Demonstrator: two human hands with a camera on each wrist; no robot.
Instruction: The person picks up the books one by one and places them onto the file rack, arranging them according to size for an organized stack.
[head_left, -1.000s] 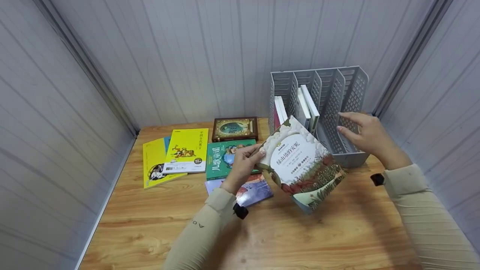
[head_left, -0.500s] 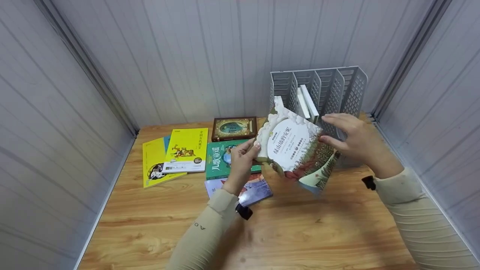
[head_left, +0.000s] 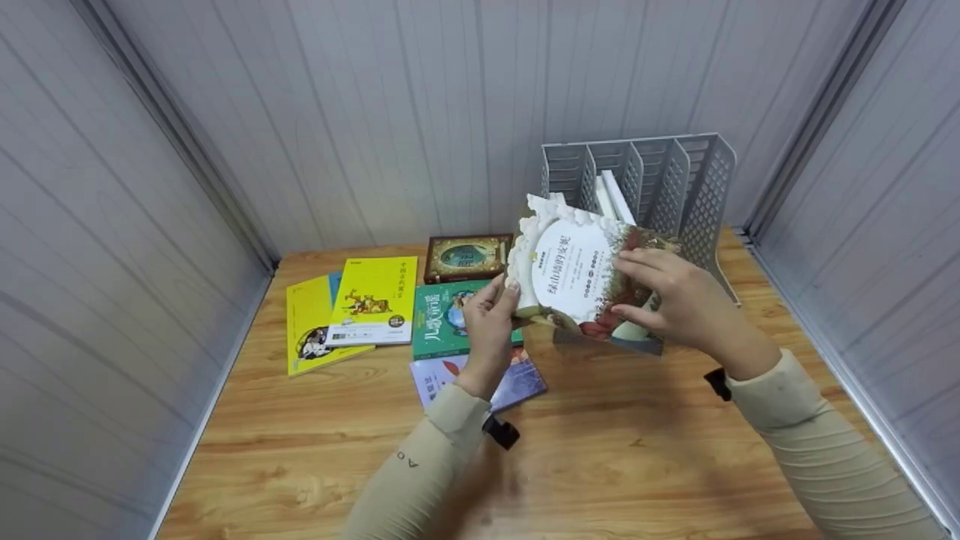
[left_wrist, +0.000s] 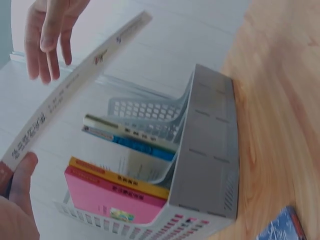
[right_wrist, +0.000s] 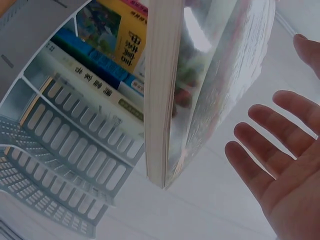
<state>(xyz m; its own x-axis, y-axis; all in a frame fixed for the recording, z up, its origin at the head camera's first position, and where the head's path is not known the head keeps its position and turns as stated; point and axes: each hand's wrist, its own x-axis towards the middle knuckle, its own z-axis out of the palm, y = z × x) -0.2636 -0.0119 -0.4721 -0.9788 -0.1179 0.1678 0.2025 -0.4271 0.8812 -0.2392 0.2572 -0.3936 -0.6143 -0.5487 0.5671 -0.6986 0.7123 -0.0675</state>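
My left hand (head_left: 487,334) pinches the spine-side edge of a paperback book (head_left: 574,274) and holds it up, tilted, in front of the grey file rack (head_left: 705,187). The cover has a white oval with Chinese lettering, pale clouds above and red and green plants below. My right hand (head_left: 679,307) overlaps the book's right part in the head view. In the right wrist view its fingers (right_wrist: 267,150) are spread, with a gap between them and the book (right_wrist: 162,100). From the left wrist, the printed white spine (left_wrist: 70,87) shows, with my thumb against it.
In the rack stand a pink book (left_wrist: 107,197), a yellow one (left_wrist: 120,177) and, one compartment over, white and blue books. Yellow (head_left: 379,285), green (head_left: 431,319), purple (head_left: 517,382) and brown (head_left: 469,256) books lie on the wooden table (head_left: 300,450), left of the rack.
My left hand has raised the book and turned it toward the rack, its lower corner swinging up. My right hand has moved left and down, from beside the rack to the book.
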